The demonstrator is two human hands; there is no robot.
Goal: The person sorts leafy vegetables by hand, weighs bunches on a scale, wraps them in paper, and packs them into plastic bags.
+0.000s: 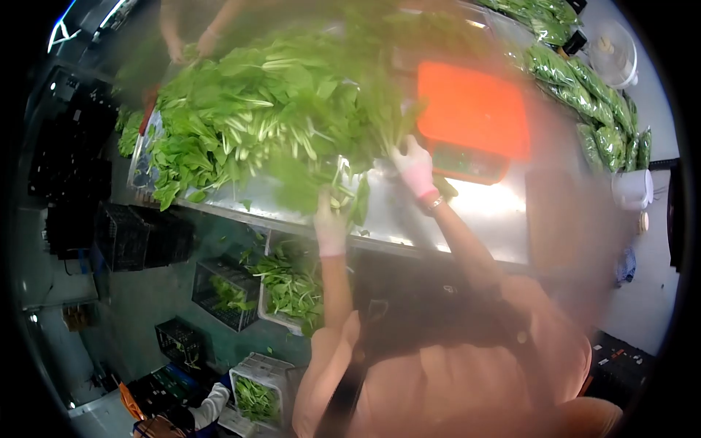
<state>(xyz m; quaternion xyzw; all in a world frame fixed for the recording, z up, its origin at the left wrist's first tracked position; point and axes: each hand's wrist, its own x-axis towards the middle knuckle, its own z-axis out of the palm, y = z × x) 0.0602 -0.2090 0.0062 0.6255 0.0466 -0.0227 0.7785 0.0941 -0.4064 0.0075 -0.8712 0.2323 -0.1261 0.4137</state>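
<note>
A large heap of leafy greens (255, 117) with pale stems covers the left part of the metal table (394, 212). My left hand (331, 223), in a light glove, is closed on some leafy stems at the table's front edge. Farther right, my right hand (415, 166), gloved in white and pink, has its fingers closed round the stems of a bunch of greens (383, 109), whose leaves blur upward. Just right of that hand stands an orange-red tray or scale (475, 109).
A co-worker's hands (191, 47) touch the heap's far side. Bagged greens (584, 95) lie at the right. Below the table stand crates with greens (266, 310), (226, 292) and another white crate (274, 361); another person's sleeve (210, 405) shows lower left.
</note>
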